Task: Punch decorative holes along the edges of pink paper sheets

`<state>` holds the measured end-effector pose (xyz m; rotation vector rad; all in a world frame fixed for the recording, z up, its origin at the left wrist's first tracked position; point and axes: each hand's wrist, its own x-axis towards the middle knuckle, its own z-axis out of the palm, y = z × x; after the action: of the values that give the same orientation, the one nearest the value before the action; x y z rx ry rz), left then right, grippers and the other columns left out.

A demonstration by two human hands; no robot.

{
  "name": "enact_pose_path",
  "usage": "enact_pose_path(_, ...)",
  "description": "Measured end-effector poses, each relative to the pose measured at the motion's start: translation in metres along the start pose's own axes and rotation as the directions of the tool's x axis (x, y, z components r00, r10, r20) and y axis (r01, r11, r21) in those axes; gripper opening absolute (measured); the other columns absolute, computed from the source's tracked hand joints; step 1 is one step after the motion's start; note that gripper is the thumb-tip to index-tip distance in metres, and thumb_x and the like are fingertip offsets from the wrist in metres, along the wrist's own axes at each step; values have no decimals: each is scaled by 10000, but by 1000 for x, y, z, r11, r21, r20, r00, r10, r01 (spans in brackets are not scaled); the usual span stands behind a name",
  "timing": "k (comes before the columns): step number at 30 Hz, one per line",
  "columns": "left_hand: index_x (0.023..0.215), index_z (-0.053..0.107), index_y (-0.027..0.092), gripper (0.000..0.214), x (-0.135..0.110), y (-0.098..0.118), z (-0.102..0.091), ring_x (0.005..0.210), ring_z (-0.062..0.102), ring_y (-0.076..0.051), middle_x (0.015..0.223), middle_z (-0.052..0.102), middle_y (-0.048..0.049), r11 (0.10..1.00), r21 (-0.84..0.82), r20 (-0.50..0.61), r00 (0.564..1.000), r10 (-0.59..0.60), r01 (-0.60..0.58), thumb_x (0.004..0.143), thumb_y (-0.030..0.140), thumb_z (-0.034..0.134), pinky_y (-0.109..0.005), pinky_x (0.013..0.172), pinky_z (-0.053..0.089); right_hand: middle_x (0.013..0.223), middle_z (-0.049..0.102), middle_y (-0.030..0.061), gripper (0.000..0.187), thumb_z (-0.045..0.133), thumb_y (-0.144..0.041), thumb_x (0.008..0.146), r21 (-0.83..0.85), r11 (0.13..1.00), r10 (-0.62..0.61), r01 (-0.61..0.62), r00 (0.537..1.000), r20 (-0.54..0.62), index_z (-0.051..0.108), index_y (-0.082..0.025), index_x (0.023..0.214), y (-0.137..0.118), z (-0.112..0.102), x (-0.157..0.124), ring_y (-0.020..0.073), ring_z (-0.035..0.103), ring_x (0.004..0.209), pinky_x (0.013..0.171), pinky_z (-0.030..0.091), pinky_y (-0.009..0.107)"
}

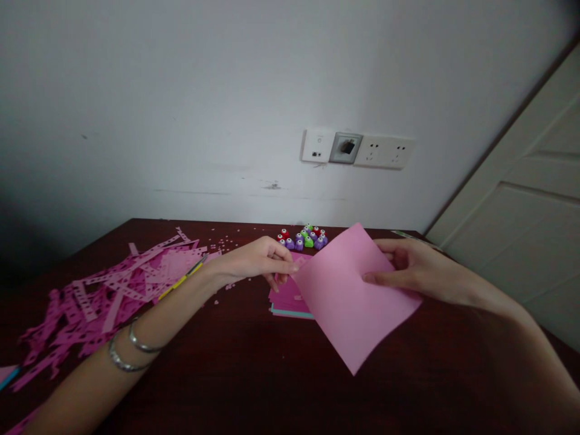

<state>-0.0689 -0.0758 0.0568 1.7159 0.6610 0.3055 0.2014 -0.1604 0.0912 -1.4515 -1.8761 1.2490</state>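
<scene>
A square pink paper sheet (351,296) is held tilted above the dark wooden table (235,374). My right hand (417,269) grips its right edge, thumb on top and fingers behind. My left hand (256,260) pinches the sheet's left corner with closed fingers. Two silver bangles sit on my left forearm. Under the sheet lies a small stack of pink paper (285,299) with a teal sheet at the bottom.
A heap of punched pink paper strips (109,290) covers the table's left side. Several small coloured craft punches (302,238) stand at the back by the wall. Wall sockets (357,149) are above them, and a door (521,211) is at right.
</scene>
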Motion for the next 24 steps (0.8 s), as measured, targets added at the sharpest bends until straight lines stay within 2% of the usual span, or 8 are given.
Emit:
enact_pose_path(2,709,617,123,251,1,0,1,566,554,-96,607,578,-5,999,-39,-23,1000,17,-18,721,372,646,-251,559,504,955,671,76,436,622,-387,747,-24,999,-37,37,999,-25,560,-185,1128,7,-2,6,203,650,721,540,515,264)
enact_pose_path(4,708,616,123,249,2,1,3,572,548,-95,608,572,-5,995,-94,-72,997,30,-37,722,369,649,-258,567,508,1026,648,89,471,636,-378,729,-132,988,-105,81,977,-183,543,-192,1151,15,-1,13,234,642,816,643,539,327)
enact_pose_path(6,702,609,125,240,3,2,8,564,541,-92,609,567,-2,984,-169,-143,989,31,-55,725,360,649,-262,562,507,1080,618,118,536,676,-381,685,-331,940,-231,78,861,-454,537,-177,1161,19,6,20,271,610,914,765,517,408)
enact_pose_path(8,699,601,127,234,5,3,17,548,533,-88,611,562,1,965,-251,-201,979,28,-79,730,355,646,-260,542,500,1108,601,133,549,677,-403,686,-476,877,-363,64,739,-567,541,-171,1164,16,19,22,288,578,980,844,475,450)
enact_pose_path(11,705,599,124,242,6,4,34,533,528,-84,628,563,-4,933,-343,-219,975,35,-110,746,361,630,-245,501,484,1113,611,75,508,674,-365,704,-467,850,-418,243,851,-317,536,-227,1173,1,47,19,234,597,951,817,496,370)
enact_pose_path(15,747,609,125,223,4,5,49,521,521,-76,658,569,-10,919,-371,-205,977,58,-132,780,344,589,-217,460,456,1011,656,37,334,599,-205,770,-439,836,-437,329,883,-169,570,-217,1102,-16,73,13,181,620,846,735,477,276)
enact_pose_path(19,776,617,131,232,0,9,51,502,505,-79,626,558,-3,958,-234,-241,965,106,-164,793,355,560,-210,442,429,805,672,2,226,420,-122,860,-387,862,-400,327,908,-123,633,-180,910,-15,69,13,132,596,686,603,425,211)
enact_pose_path(24,895,630,151,288,-9,17,47,700,536,-110,825,608,-36,909,267,-421,809,410,-321,686,342,685,-212,570,428,754,638,15,127,503,-187,828,-295,921,-294,253,950,-103,618,-158,873,-12,57,10,132,560,671,575,412,212)
